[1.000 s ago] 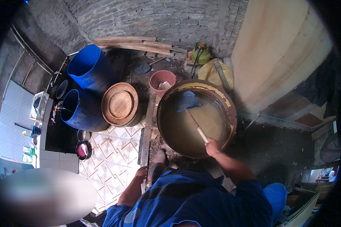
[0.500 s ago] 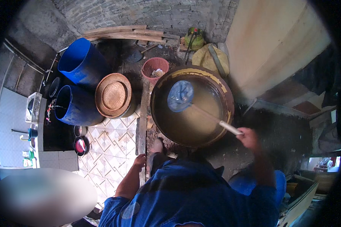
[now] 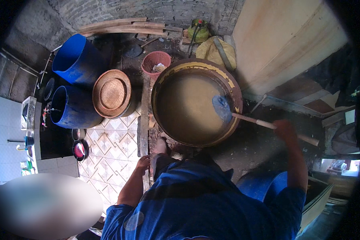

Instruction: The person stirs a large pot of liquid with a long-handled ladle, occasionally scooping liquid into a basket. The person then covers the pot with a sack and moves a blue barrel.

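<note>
My right hand [image 3: 285, 131] is closed round the pale wooden handle of a hand net. The blue mesh head of the net [image 3: 221, 108] is at the right inner side of a big round vat [image 3: 157, 120], over or partly in its cloudy yellowish liquid [image 3: 192, 100]; how deep it sits, I cannot tell. The handle crosses the vat's right rim and sticks out past my hand. My left hand [image 3: 143, 163] hangs low beside the ledge left of the vat. Its fingers look loose, with nothing held in them.
Two blue barrels [image 3: 82, 108] and a round woven tray [image 3: 112, 93] stand left. Behind the vat are a red plastic basket [image 3: 150, 63], a green gas cylinder [image 3: 198, 33] and a yellowish sack [image 3: 206, 50]. A raised ledge [image 3: 145, 124] borders the tiled floor [image 3: 112, 144].
My right hand has moved right and slid along the handle, leaving its end sticking out. The net head has gone from the vat's upper middle to its right side.
</note>
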Motion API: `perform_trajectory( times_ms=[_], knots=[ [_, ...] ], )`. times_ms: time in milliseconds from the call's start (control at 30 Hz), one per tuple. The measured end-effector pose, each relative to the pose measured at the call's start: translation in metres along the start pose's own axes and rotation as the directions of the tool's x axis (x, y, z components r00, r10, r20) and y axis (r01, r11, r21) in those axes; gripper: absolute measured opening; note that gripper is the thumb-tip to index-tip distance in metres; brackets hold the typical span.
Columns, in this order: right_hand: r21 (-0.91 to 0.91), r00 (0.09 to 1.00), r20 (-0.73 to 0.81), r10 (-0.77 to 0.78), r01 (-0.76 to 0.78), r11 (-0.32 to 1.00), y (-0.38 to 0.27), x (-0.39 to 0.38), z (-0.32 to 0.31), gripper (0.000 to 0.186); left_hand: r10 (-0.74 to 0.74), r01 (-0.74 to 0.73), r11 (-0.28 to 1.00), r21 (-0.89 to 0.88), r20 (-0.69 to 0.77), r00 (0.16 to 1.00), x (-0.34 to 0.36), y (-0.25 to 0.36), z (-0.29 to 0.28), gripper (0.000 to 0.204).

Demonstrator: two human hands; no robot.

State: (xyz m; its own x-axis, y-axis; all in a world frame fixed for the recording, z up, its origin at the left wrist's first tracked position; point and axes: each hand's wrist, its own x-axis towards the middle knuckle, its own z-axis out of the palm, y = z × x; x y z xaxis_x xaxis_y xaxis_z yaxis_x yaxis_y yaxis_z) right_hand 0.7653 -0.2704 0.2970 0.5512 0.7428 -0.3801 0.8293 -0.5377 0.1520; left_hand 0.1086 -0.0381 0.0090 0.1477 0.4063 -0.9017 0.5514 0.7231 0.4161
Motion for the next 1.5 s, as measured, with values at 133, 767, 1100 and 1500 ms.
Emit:
perform_trajectory(
  times_ms=[133, 767, 1100, 1500],
  knots=[
    [-0.087, 0.986, 0.047, -0.157, 0.161, 0.983, -0.002, 0.0, 0.015, 0.023, 0.005, -0.004, 1.0, 0.016, -0.016, 1.0, -0.003, 0.003, 0.004, 0.047],
    [0.736, 0.885, 0.324, -0.334, -0.014, 0.677, -0.104, -0.019, 0.131, 0.028, 0.047, -0.046, 0.998, -0.032, 0.03, 0.998, 0.008, -0.006, -0.001, 0.042],
    [0.935, 0.937, 0.206, -0.283, -0.103, 0.34, -0.22, -0.011, 0.168, 0.029, -0.017, 0.017, 1.0, 0.008, -0.018, 1.0, 0.0, -0.007, -0.003, 0.042],
    [0.823, 0.844, 0.514, -0.151, -0.535, -0.192, -0.279, 0.055, 0.163, 0.014, -0.011, 0.009, 0.999, -0.036, -0.047, 0.999, -0.004, -0.012, -0.013, 0.043]
  ],
)
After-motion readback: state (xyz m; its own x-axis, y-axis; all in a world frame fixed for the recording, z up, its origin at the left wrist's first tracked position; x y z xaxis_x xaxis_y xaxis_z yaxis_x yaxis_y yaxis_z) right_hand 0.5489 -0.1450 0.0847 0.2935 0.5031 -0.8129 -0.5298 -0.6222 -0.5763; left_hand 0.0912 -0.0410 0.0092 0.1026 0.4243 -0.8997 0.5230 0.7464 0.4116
